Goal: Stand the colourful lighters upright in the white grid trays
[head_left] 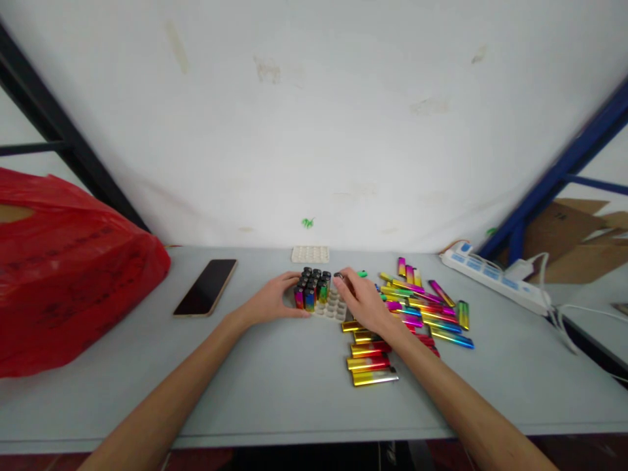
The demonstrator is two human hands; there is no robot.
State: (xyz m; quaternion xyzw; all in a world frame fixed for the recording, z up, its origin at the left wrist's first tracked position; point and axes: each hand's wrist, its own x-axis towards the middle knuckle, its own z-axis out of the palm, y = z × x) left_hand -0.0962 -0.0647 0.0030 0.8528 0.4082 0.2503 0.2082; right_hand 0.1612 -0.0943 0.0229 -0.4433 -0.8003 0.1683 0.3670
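Note:
Upright lighters (309, 282) with black tops stand packed in the left part of a white tray (336, 307) with round pockets; bare pockets show on its right side. My left hand (275, 299) wraps round the tray's left edge, thumb along the front and fingers at the back, holding it. Above the tray's right side, my right hand (362, 297) pinches a lighter (338, 277), of which just the dark top shows; the rest is hidden by the fingers. Beside and under my right forearm, many shiny multicoloured lighters (444, 317) lie loose in a pile.
A second white pocketed tray (311, 254) lies by the wall. A phone (206, 288) and a red plastic bag (73, 275) are at left. On the right, a white power strip (495, 278) with cables lies along the grey table (275, 399), near cardboard (569, 242).

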